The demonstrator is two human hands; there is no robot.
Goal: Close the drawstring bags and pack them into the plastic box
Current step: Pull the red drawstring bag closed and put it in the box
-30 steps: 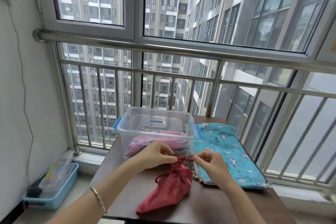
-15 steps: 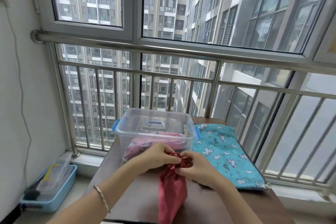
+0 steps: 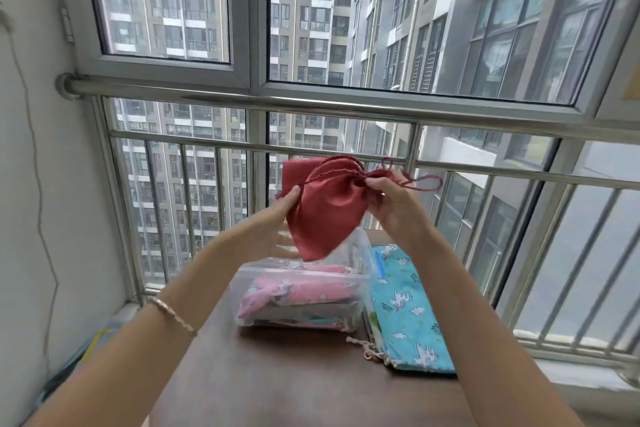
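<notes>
Nearest, a brown table point(image 3: 277, 388) is seen, w/ both forearms stretched over it; a thin bracelet point(image 3: 173, 316) is worn on the L wrist. Further on, at the table's R side, a blue drawstring bag point(image 3: 410, 312) w/ a white animal print is laid flat, its pale cord point(image 3: 367, 352) bunched at the near end. Just beside it, to its L, the clear plastic box point(image 3: 294, 267) is set, open-topped; a pink printed bag point(image 3: 273, 291) is seen thru its wall, lying inside. Over the box the red drawstring bag point(image 3: 325, 211) is held up in the air btwn both hands, its lower tip near the box's top. The L hand point(image 3: 273, 218) is closed on the bag's L edge, thumb in front & fingers behind the cloth. The gathered neck is pinched by the R hand point(image 3: 391, 201) btwn thumb & fingertips, the mouth drawn tight; red cord loops point(image 3: 424, 180) are seen hanging out to the R of that hand. Behind, a steel railing point(image 3: 346, 108) is fixed across the window point(image 3: 258, 28), & tower blocks point(image 3: 166, 3) are seen thru the glass.
</notes>
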